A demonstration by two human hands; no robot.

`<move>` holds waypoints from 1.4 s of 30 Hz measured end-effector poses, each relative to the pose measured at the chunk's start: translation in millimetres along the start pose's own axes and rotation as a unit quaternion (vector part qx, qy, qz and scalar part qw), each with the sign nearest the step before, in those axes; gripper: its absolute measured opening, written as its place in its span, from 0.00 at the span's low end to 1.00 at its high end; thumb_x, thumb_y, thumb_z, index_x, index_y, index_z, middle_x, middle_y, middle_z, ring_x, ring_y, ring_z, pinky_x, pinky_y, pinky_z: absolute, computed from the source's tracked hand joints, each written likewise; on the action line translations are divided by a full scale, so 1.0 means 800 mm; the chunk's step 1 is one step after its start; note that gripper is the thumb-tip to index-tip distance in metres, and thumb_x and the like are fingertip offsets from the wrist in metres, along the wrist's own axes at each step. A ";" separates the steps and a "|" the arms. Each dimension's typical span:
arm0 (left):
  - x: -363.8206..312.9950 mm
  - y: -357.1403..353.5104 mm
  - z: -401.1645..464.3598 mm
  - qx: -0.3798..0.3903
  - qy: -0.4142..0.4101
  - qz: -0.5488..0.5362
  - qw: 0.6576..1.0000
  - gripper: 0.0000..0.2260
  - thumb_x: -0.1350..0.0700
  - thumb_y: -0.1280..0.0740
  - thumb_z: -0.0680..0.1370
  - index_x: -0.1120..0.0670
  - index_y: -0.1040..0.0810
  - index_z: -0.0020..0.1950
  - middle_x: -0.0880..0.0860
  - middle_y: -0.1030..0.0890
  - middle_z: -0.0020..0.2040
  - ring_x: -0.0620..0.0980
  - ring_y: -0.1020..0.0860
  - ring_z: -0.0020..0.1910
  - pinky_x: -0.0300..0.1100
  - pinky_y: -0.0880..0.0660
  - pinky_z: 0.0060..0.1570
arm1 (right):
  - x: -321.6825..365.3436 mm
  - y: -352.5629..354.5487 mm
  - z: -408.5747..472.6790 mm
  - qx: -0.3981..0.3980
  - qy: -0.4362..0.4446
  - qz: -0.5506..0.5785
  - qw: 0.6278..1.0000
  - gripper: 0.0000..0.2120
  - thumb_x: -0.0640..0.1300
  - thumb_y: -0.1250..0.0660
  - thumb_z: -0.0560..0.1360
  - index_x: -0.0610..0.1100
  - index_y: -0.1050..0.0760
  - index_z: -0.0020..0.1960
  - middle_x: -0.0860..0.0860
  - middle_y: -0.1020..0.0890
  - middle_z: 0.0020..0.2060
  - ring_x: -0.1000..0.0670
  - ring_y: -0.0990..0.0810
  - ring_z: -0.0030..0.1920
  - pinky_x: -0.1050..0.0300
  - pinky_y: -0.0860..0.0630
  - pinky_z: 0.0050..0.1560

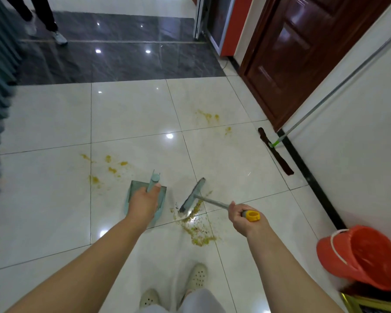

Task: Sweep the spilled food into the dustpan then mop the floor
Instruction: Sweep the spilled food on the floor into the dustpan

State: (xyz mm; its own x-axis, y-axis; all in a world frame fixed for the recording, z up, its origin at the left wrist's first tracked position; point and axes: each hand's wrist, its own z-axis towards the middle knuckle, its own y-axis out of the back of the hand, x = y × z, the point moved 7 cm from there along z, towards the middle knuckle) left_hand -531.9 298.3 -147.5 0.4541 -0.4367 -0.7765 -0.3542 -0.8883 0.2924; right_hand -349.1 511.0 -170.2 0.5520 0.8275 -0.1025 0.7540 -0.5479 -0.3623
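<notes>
My left hand [142,203] grips the handle of a pale green dustpan [160,199] resting on the white tiled floor. My right hand [243,219] holds the grey, yellow-ended handle of a small broom [192,195], whose head touches the floor just right of the dustpan. Yellow spilled food [199,231] lies in a pile below the broom head. More smears of it lie left of the dustpan [108,168] and farther off to the right [209,117]. A flat mop [275,152] leans against the right wall.
An orange bucket [366,256] stands by the right wall near me. A dark red door [303,53] is at the far right. Another person's legs and shoes [59,38] stand on the dark floor at the far left. My feet [196,276] are just below the spill.
</notes>
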 end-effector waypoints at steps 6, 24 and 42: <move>-0.013 -0.025 -0.002 -0.009 0.010 -0.024 1.000 0.17 0.47 0.40 0.80 0.56 0.32 0.35 0.54 0.32 0.31 0.50 0.33 0.29 0.39 0.37 0.29 | 0.029 -0.051 0.017 0.022 0.038 -0.275 0.960 0.08 0.34 0.44 0.80 0.38 0.35 0.59 0.37 0.29 0.40 0.51 0.29 0.16 0.68 0.34 0.14; -0.082 -0.261 0.057 -0.140 0.080 -0.135 0.978 0.17 0.46 0.43 0.81 0.57 0.26 0.42 0.51 0.31 0.30 0.47 0.35 0.26 0.36 0.40 0.22 | 0.251 -0.313 0.222 -0.033 0.086 -0.728 0.679 0.09 0.36 0.40 0.79 0.35 0.33 0.58 0.35 0.23 0.39 0.53 0.31 0.13 0.68 0.30 0.16; -0.038 -0.308 -0.025 -0.169 0.086 -0.169 0.967 0.17 0.46 0.42 0.81 0.58 0.28 0.41 0.51 0.32 0.29 0.46 0.36 0.24 0.35 0.40 0.21 | 0.301 -0.198 0.179 -0.094 0.041 -0.847 0.521 0.18 0.36 0.42 0.81 0.30 0.34 0.68 0.37 0.24 0.42 0.50 0.27 0.31 0.68 0.29 0.18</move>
State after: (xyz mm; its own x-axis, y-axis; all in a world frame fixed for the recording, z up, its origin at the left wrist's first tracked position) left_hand -441.9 527.4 -184.8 0.6367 -0.1053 -0.7639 0.1119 -0.9675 0.2266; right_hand -386.5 814.4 -270.0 -0.9555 0.1392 0.2599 0.2010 0.9525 0.2289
